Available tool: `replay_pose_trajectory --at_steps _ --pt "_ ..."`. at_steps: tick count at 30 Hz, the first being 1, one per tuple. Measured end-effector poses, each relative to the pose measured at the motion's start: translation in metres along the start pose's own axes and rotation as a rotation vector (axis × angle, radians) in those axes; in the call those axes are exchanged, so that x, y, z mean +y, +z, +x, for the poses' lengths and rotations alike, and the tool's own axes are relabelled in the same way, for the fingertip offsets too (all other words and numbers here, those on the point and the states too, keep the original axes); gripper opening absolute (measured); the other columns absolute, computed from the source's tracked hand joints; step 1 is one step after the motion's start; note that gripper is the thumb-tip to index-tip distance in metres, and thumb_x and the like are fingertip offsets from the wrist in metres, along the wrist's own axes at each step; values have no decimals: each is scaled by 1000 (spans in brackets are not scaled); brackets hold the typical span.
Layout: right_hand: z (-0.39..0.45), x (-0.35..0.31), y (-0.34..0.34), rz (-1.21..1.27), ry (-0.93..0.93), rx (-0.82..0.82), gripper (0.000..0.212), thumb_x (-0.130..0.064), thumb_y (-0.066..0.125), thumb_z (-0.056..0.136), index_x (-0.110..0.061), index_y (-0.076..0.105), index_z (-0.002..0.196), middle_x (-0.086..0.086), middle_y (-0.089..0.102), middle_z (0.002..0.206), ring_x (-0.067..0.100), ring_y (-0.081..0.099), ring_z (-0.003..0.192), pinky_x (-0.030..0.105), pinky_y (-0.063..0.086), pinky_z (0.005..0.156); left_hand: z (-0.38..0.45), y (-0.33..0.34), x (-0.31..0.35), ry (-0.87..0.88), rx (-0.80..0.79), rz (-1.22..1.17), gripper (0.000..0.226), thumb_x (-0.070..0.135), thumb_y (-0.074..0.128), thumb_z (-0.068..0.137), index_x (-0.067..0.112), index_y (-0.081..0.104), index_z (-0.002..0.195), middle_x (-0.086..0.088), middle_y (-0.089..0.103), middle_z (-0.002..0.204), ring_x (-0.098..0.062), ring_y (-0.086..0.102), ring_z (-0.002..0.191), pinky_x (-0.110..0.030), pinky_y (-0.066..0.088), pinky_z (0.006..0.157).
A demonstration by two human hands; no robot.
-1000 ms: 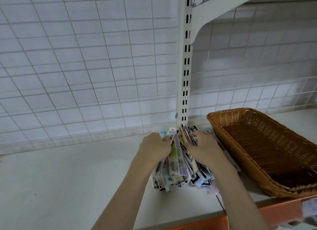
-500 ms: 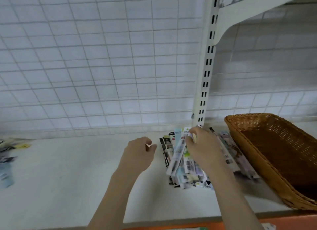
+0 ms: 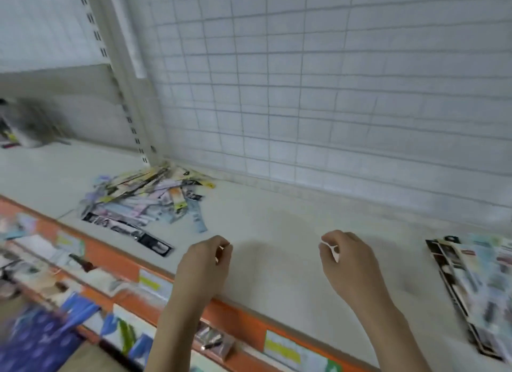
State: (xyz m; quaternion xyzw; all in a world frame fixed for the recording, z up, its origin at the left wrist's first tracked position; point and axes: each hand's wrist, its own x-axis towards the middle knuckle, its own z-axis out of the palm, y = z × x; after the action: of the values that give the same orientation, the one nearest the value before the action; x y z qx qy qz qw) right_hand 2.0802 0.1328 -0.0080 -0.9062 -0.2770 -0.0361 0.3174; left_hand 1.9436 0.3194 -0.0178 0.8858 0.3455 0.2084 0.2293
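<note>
My left hand [image 3: 206, 263] and my right hand [image 3: 349, 263] hover side by side over the pale shelf board [image 3: 277, 227], fingers loosely curled, holding nothing. A loose pile of long flat packets [image 3: 144, 202] lies to the left at the foot of the slotted upright [image 3: 122, 75]. A second stack of flat packets [image 3: 476, 285] lies on the board at the far right, a hand's width from my right hand. The picture is blurred by motion.
A white wire grid [image 3: 304, 94] backs the shelf. The shelf's front has an orange strip [image 3: 238, 319] with price labels. Mixed goods [image 3: 41, 261] fill the lower shelf at the bottom left. Dark items [image 3: 16, 127] stand at the far left.
The view has swung left and the wicker basket is out of sight. My right hand has let go of the packets, and both hands have drawn back empty over the board.
</note>
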Motion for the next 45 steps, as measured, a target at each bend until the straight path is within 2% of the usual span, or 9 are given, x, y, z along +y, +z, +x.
replay_pose_trajectory --at_steps 7,10,17,22,26,29,34,39,45 --pt "15 -80 62 7 7 -90 18 -23 50 94 -19 62 106 -5 65 98 12 58 86 25 44 76 45 -49 -90 36 10 -10 19 24 50 94 16 56 78 4 57 63 -12 49 55 -24 37 52" --pt "22 -121 93 21 8 -115 15 -23 51 94 -20 63 103 -5 65 96 12 58 84 25 45 76 70 -70 -126 40 28 -49 19 24 51 93 14 58 78 0 59 64 -18 52 58 -30 43 56" --pt "37 -203 152 2 -59 -172 11 -23 56 90 -26 58 79 -10 64 80 9 58 70 25 46 68 121 -115 -203 65 86 -106 16 18 54 92 18 55 75 7 49 53 -10 42 45 -25 33 47" --pt "35 -240 182 -1 -124 -288 12 -39 59 89 -28 61 90 -17 58 82 -3 55 73 17 46 71 140 -132 -233 76 80 -140 11 17 56 91 14 63 84 -1 65 63 -23 58 54 -32 48 59" --pt "35 -260 194 -51 -168 -399 30 -51 61 84 -31 57 107 -21 48 92 -2 49 88 15 39 74 147 -139 -247 107 105 -146 12 18 57 90 12 65 84 4 57 56 -20 53 50 -29 44 54" --pt "37 -263 197 -75 -152 -444 20 -48 62 84 -33 53 94 -19 45 94 2 48 92 16 39 74 151 -143 -255 108 106 -162 11 16 58 90 10 66 84 0 60 58 -22 53 50 -31 45 54" --pt "43 -251 188 -89 -136 -361 20 -34 55 93 -27 42 79 -9 50 74 4 44 64 19 34 58 151 -141 -258 108 68 -148 7 17 61 87 16 67 82 5 62 68 -5 51 55 -17 38 52" --pt "45 -234 170 51 -79 -258 6 -28 56 93 -27 51 90 -3 60 76 17 56 71 32 46 68 157 -135 -243 137 57 -172 6 24 60 88 20 64 86 9 59 67 -11 55 58 -20 41 55" --pt "50 -228 158 321 -43 -110 16 -22 52 95 -28 48 81 -17 54 58 7 35 48 14 32 49 167 -134 -224 220 39 -220 11 25 59 89 21 59 79 11 57 62 -6 48 48 -15 34 51"
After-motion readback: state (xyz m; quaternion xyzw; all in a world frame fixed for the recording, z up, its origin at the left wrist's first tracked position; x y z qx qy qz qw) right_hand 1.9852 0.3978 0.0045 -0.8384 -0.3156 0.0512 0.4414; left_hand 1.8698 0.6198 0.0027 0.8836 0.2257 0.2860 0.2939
